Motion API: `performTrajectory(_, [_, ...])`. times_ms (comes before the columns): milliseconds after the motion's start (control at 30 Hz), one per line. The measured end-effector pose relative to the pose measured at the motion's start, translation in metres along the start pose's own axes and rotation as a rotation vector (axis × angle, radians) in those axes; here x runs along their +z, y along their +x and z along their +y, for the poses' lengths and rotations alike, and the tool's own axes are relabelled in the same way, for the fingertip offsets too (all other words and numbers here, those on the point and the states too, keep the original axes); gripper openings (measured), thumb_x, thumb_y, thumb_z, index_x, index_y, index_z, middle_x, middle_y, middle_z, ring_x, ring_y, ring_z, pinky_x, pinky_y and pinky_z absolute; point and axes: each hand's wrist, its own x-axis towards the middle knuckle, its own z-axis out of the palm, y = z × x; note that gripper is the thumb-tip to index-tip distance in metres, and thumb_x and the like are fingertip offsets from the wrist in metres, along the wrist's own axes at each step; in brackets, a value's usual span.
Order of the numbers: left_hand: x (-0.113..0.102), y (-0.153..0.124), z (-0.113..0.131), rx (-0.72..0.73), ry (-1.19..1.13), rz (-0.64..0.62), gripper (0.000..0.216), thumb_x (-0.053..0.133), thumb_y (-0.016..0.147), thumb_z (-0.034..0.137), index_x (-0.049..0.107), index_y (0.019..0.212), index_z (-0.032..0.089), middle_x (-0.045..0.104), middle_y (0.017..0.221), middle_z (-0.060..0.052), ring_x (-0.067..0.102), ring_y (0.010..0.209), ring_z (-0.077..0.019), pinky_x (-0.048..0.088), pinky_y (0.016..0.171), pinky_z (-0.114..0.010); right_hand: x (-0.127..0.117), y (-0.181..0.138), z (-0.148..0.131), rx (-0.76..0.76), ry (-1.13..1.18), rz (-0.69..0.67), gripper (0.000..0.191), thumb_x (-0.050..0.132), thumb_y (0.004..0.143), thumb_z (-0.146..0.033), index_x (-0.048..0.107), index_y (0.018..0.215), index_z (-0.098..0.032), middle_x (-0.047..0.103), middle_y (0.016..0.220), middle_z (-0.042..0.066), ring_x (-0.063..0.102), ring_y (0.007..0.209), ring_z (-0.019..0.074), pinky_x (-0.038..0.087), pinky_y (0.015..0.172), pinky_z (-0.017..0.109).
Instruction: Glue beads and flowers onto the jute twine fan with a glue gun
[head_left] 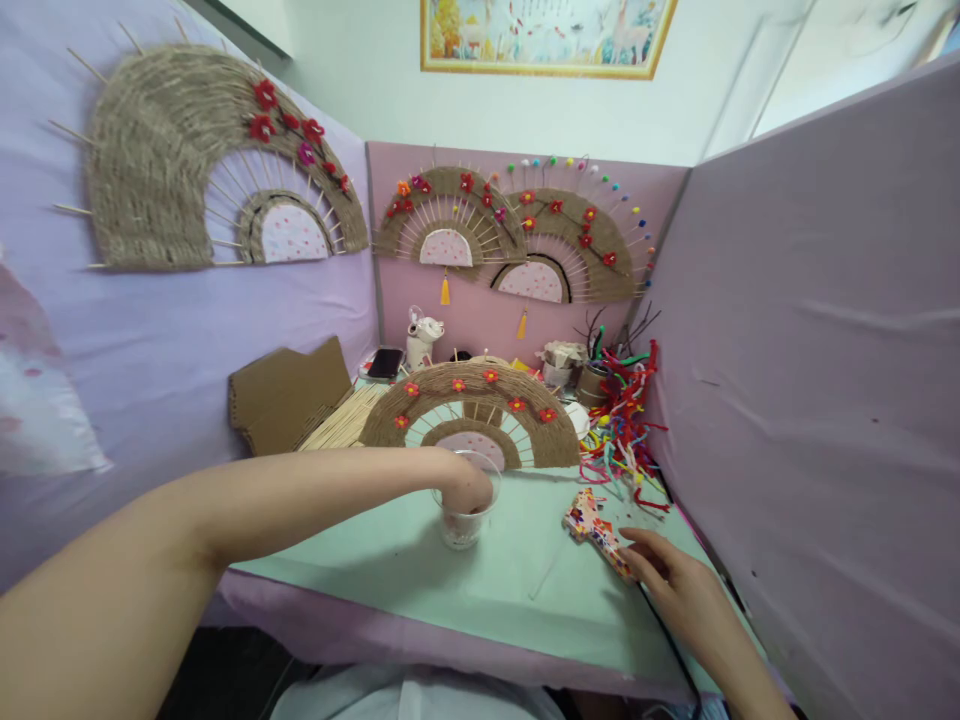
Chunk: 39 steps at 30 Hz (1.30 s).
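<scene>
My left hand [466, 487] reaches down into a clear plastic cup [463, 520] on the green table top [480, 580]; its fingers are inside the cup and hidden among small reddish bits at the bottom. My right hand [667, 575] rests on the table at the right, fingers curled on the end of a colourful patterned glue-gun-like tool [596, 528]. Just behind the cup stands a woven jute fan [472, 410] with small red flowers along its arc.
A tangle of red, green and yellow pipe cleaners [626, 430] lies at the right by a jar. Cardboard [289, 395], a bundle of sticks [341, 420], a phone [385, 362] and a white figurine [421, 340] sit behind. More jute fans hang on the purple partition walls.
</scene>
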Motion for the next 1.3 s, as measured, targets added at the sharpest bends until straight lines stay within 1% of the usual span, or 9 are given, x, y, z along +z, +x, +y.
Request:
performTrajectory(100, [-0.020, -0.032, 0.008, -0.064, -0.004, 0.061, 0.027, 0.059, 0.051, -0.003, 0.051, 0.035, 0.018, 0.048, 0.036, 0.003, 0.041, 0.040, -0.0106, 0.033, 0.048, -0.025, -0.002, -0.001, -0.003, -0.018, 0.017, 0.024, 0.031, 0.054, 0.074, -0.046, 0.069, 0.089, -0.024, 0.072, 0.068, 0.002, 0.067, 0.059, 0.0228, 0.052, 0.058, 0.032])
performTrajectory(200, [-0.031, -0.070, 0.015, -0.034, -0.371, 0.387, 0.014, 0.056, 0.066, 0.007, 0.065, 0.064, 0.018, 0.063, 0.057, 0.002, 0.056, 0.054, -0.0107, 0.040, 0.055, -0.022, 0.000, -0.003, -0.016, -0.043, 0.073, 0.066, 0.029, 0.057, 0.075, -0.045, 0.070, 0.088, -0.023, 0.073, 0.078, 0.004, 0.068, 0.066, 0.0224, 0.052, 0.060, 0.030])
performTrajectory(333, [-0.007, -0.082, 0.030, 0.137, -1.068, 0.872, 0.011, 0.066, 0.072, 0.024, 0.065, 0.079, 0.015, 0.068, 0.078, -0.003, 0.061, 0.065, -0.0108, 0.047, 0.062, -0.023, 0.019, -0.005, -0.061, -0.161, 0.311, 0.085, 0.026, 0.060, 0.081, -0.042, 0.069, 0.093, -0.021, 0.072, 0.090, 0.006, 0.067, 0.079, 0.0216, 0.053, 0.071, 0.031])
performTrajectory(400, [0.014, -0.070, 0.043, 0.203, -1.384, 1.009, 0.017, 0.073, 0.069, 0.025, 0.064, 0.078, 0.014, 0.068, 0.077, -0.003, 0.061, 0.064, -0.0097, 0.047, 0.061, -0.022, 0.031, -0.004, -0.091, -0.308, 0.380, 0.121, 0.018, 0.060, 0.084, -0.036, 0.067, 0.094, -0.023, 0.069, 0.089, 0.005, 0.065, 0.079, 0.0202, 0.051, 0.072, 0.032])
performTrajectory(500, [0.038, -0.053, 0.063, 0.272, -1.715, 1.037, 0.021, 0.077, 0.065, 0.024, 0.063, 0.076, 0.013, 0.067, 0.075, -0.003, 0.060, 0.062, -0.0080, 0.046, 0.059, -0.019, 0.043, -0.003, -0.126, -0.484, 0.434, 0.128, 0.013, 0.058, 0.088, -0.027, 0.066, 0.098, -0.027, 0.065, 0.092, 0.004, 0.061, 0.080, 0.0179, 0.050, 0.072, 0.032])
performTrajectory(600, [0.044, -0.052, 0.077, 0.320, -1.816, 1.034, 0.021, 0.078, 0.066, 0.022, 0.064, 0.079, 0.014, 0.067, 0.073, -0.002, 0.060, 0.061, -0.0072, 0.045, 0.059, -0.018, 0.048, -0.003, -0.141, -0.529, 0.448, 0.130, 0.017, 0.058, 0.088, -0.022, 0.065, 0.102, -0.028, 0.061, 0.096, 0.004, 0.058, 0.080, 0.0169, 0.049, 0.071, 0.032])
performTrajectory(767, [0.040, -0.063, 0.080, 0.321, -1.814, 1.096, 0.017, 0.078, 0.066, 0.020, 0.065, 0.075, 0.013, 0.066, 0.069, -0.002, 0.058, 0.060, -0.0073, 0.045, 0.060, -0.018, 0.051, -0.005, -0.144, -0.545, 0.479, 0.112, 0.020, 0.056, 0.089, -0.020, 0.065, 0.105, -0.027, 0.059, 0.098, 0.005, 0.058, 0.084, 0.0172, 0.049, 0.072, 0.032])
performTrajectory(967, [0.050, -0.055, 0.088, 0.386, -1.835, 1.181, 0.012, 0.077, 0.067, 0.020, 0.068, 0.072, 0.015, 0.062, 0.064, 0.000, 0.055, 0.060, -0.0068, 0.042, 0.061, -0.018, 0.057, -0.009, -0.146, -0.601, 0.531, 0.169, 0.021, 0.056, 0.088, -0.011, 0.064, 0.101, -0.025, 0.059, 0.095, 0.002, 0.057, 0.088, 0.0151, 0.047, 0.075, 0.029])
performTrajectory(1300, [0.063, -0.046, 0.099, 0.325, -1.897, 1.189, 0.017, 0.079, 0.064, 0.020, 0.066, 0.074, 0.017, 0.063, 0.072, 0.000, 0.056, 0.066, -0.0098, 0.044, 0.072, -0.026, 0.065, -0.020, -0.137, -0.604, 0.511, 0.265, 0.023, 0.057, 0.086, -0.007, 0.063, 0.099, -0.024, 0.057, 0.092, 0.002, 0.056, 0.085, 0.0143, 0.047, 0.071, 0.028])
